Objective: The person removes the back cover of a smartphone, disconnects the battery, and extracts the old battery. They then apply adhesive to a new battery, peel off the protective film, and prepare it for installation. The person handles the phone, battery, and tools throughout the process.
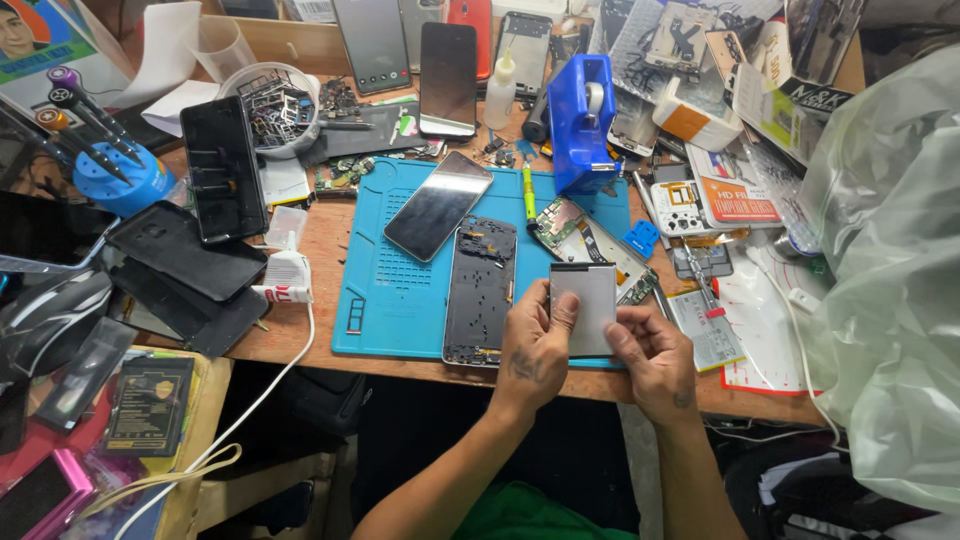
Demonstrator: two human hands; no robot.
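Note:
Both my hands hold a flat grey rectangular battery-like plate [590, 300] above the front edge of the blue work mat [390, 290]. My left hand [535, 350] grips its left side with the thumb on its face. Gripping the lower right corner is my right hand [655, 360]. Just left of my hands lies an opened phone frame [480, 290] with its inside showing. Another opened phone with a circuit board [585, 235] lies behind the plate. A phone with a dark screen [437, 205] rests at an angle on the mat.
A blue tape dispenser [582, 110] stands behind the mat. A yellow-green tool [527, 195] lies on the mat. Several phones and dark panels [222, 170] crowd the left and back. A blue screwdriver stand [122, 175] is far left. A clear plastic bag [890, 280] fills the right.

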